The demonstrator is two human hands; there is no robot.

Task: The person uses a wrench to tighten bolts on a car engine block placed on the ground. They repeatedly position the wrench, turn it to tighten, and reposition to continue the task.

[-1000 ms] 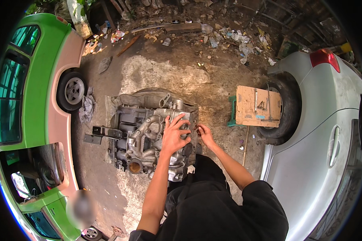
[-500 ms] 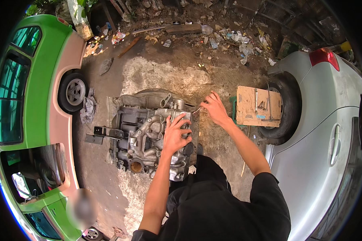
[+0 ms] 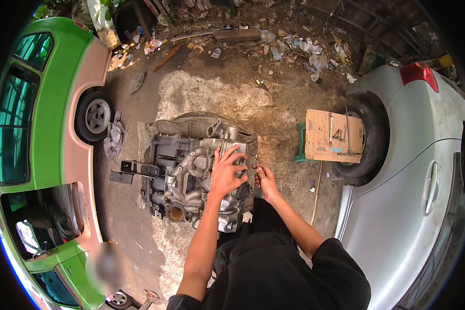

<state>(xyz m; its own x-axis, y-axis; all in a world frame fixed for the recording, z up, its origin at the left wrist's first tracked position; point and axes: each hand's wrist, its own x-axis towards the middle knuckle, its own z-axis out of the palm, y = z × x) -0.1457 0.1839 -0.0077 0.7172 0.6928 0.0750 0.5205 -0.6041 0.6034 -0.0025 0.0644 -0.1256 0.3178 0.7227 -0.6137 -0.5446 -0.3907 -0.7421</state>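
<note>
A greasy metal car engine point(image 3: 191, 178), with curved cast pipes on top, lies in front of me. My left hand point(image 3: 227, 170) rests on its right part, fingers spread and slightly bent over the metal. Just beyond the engine's right side, my right hand point(image 3: 265, 183) has its fingers closed around a slim metal tool point(image 3: 257, 162), which points away from me. Most of that tool is covered by the fingers or too small to make out, so its exact kind is unclear. A flat metal bracket point(image 3: 139, 169) sticks out from the engine's left side.
At the right, a cardboard sheet point(image 3: 320, 147) with several tools lies on a green stool point(image 3: 299, 142). A silver car point(image 3: 398, 196) stands beyond it, a green van point(image 3: 62, 103) at the left. Litter point(image 3: 310, 49) covers the far ground. A tyre point(image 3: 191, 117) shows behind the engine.
My right hand has swung from the engine's far right corner toward me, down along its right side, still with the slim tool. My left hand stays on the engine.
</note>
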